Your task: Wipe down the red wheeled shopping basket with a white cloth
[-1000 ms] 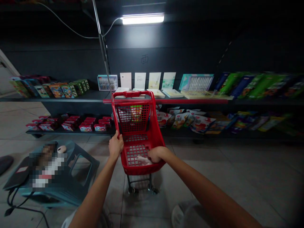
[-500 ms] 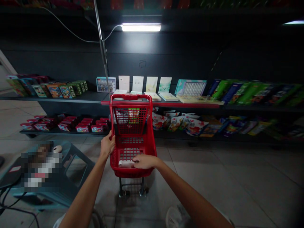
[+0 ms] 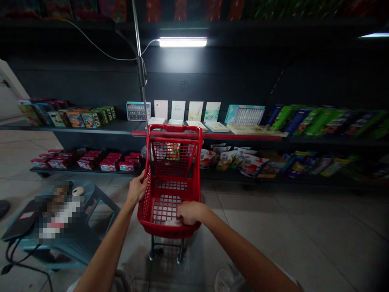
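Right hand [image 3: 191, 213] down in the basket at its near right corner, fingers bent together, pinching a white cloth [image 3: 173, 222]. Cloth lies on the grid floor just inside the near edge, partly under the fingers; blurred. Left hand [image 3: 138, 190] against the left rim, about midway along; cannot tell whether its fingers close round the rim.

Carrier: red plastic shopping cart [image 3: 170, 232], grid walls and floor, handle along the far edge, grey legs on casters, upright on the tiled floor [image 3: 240, 219].

Left of the cart, well apart: blue-grey plastic stool [image 3: 105, 205]. On its left edge a flat black case [image 3: 21, 222], cables [image 3: 30, 267] hanging below; at its far edge a small pale round object [image 3: 78, 191]. Other items there pixelated.

Beyond the handle: dark middle shelf [image 3: 118, 125]. Four booklets [image 3: 178, 110] upright toward the back, more lying in front; green and blue packets [image 3: 319, 121] toward the right end. Lower shelf [image 3: 69, 172]: red boxes [image 3: 88, 159] toward the left end, snack bags [image 3: 253, 163] right of the cart.
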Motion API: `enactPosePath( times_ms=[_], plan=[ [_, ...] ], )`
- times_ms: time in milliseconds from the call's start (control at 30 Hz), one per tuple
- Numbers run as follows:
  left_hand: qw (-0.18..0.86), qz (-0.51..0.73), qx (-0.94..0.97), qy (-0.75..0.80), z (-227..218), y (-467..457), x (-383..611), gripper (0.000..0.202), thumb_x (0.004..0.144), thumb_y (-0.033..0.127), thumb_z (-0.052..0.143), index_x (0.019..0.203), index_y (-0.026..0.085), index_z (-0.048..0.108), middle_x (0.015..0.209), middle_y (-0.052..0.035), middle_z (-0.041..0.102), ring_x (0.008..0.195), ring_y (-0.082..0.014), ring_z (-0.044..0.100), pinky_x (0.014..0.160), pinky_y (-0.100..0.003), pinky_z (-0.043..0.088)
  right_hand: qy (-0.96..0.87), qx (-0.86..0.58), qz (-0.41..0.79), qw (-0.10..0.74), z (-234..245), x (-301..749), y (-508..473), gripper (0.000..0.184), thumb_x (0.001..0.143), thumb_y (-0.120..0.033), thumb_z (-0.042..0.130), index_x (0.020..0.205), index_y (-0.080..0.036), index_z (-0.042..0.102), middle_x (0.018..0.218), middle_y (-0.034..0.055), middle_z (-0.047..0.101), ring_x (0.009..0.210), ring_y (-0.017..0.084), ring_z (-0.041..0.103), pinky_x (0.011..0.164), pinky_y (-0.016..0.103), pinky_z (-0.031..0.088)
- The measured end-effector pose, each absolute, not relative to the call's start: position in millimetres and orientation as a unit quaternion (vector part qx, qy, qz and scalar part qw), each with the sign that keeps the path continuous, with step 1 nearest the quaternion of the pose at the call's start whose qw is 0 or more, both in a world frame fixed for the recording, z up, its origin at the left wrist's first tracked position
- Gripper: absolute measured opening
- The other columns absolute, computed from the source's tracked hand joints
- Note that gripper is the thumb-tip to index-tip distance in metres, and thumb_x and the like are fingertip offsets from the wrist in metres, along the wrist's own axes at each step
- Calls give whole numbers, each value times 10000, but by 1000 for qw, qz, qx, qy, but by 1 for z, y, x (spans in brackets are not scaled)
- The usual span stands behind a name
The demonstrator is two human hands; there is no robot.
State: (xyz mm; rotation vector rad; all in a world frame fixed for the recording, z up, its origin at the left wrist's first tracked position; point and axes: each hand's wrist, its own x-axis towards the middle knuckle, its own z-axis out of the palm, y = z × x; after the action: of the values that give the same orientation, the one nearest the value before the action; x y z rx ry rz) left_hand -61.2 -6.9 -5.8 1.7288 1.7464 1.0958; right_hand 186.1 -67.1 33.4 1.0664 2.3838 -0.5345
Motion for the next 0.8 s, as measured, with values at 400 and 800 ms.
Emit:
enactPosePath(
  times_ms=[400, 800],
  plan=[
    [243, 361, 661, 610, 3, -15, -59, 532, 958, 358, 517, 1444, 177, 635, 1438, -24, 664, 1368, -250, 607, 1139, -325, 478, 856, 461, -102, 209, 35, 192, -83, 298, 807, -173, 779, 1103, -151, 805, 1172, 205, 769, 1123, 350, 746, 903, 414, 623],
    [70, 350, 760, 544, 43, -124, 45, 346, 1002, 363, 422, 1112, 280, 739, 1068, -80, 795, 985, -215, 741, 919, -315, 549, 859, 476, -91, 164, 22, 200, -83, 310, 894, -246, 673, 1166, -145, 783, 1185, 191, 772, 1139, 347, 743, 936, 406, 603]
  ],
)
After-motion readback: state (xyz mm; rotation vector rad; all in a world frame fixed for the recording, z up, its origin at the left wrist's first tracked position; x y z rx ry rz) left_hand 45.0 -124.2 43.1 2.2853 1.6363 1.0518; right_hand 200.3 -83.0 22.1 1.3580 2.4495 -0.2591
